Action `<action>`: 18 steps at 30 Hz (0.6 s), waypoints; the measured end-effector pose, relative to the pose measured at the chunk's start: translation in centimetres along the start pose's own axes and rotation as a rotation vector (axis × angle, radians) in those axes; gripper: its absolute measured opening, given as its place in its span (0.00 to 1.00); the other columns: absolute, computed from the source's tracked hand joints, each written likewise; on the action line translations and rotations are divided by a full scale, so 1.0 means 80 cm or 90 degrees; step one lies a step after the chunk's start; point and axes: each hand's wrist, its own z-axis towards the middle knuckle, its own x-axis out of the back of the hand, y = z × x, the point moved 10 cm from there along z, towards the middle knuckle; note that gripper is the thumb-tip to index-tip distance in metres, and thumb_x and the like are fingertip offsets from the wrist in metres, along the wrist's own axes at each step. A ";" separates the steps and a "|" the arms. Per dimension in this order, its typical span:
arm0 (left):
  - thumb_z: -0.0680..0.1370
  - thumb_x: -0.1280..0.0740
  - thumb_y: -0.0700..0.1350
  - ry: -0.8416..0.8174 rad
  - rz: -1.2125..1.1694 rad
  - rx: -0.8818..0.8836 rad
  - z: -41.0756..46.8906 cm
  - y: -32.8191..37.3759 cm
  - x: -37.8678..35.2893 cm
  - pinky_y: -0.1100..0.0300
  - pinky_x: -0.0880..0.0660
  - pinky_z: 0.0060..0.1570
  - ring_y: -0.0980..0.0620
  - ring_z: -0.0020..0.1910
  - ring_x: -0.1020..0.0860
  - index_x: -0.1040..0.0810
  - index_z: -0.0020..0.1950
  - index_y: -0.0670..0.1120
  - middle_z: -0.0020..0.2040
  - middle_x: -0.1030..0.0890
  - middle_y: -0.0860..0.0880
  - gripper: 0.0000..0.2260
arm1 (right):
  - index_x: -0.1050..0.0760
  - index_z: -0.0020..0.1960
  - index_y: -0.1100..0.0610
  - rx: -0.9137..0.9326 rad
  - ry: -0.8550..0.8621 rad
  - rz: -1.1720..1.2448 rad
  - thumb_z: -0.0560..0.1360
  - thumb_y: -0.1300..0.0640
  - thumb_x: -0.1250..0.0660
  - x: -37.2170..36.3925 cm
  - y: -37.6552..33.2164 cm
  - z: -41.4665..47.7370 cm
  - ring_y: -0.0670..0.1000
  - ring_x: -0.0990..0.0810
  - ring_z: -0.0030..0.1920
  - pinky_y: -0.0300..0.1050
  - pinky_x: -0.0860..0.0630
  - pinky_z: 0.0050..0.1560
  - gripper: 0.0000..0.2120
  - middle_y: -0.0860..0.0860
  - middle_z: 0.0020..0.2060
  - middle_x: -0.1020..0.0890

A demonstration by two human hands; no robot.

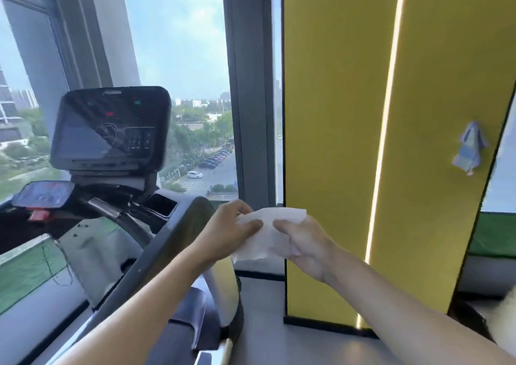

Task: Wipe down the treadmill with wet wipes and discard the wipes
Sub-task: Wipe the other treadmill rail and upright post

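- Console (pixel 110 127) of the treadmill (pixel 95 253) stands up and to the left of the handrail (pixel 167 253), with small red and green lights showing. A dripping wipe pressed hard there could push moisture into the key seams or trip a button.
- Handrail: no wipe touches it, so the wiping is, by my reading, not yet under way on this part. Its curved, sloping surface could let a loosely bunched sheet skid off and miss patches.
- Left hand (pixel 231 230) hovers just right of the handrail's upper end, thumb on the near face and fingers curled behind. It pinches the left edge of the sheet.
- Wet wipe (pixel 268 236) hangs in the air to the right of the handrail's upper end, stretched between both hands and partly unfolded. Its top edge stands above the two thumbs and its lower edge droops below them. Pulling too sharply could tear the thin sheet or slip it out of one pinch, and it would fall to the floor beside the handrail.
- Right hand (pixel 301 241), farther right of the handrail, pinches the sheet's right side between thumb and curled fingers.
- Yellow panel (pixel 329 113) rises behind, well right of the handrail. A wide swing could brush it.
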 end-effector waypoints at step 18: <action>0.81 0.40 0.50 -0.009 0.432 0.215 0.334 -0.380 0.023 0.50 0.25 0.56 0.50 0.53 0.24 0.22 0.55 0.51 0.53 0.23 0.52 0.09 | 0.22 0.60 0.65 -0.291 -0.066 0.034 0.73 0.65 0.46 -0.107 0.250 0.589 0.63 0.16 0.50 0.58 0.21 0.51 0.20 0.64 0.52 0.16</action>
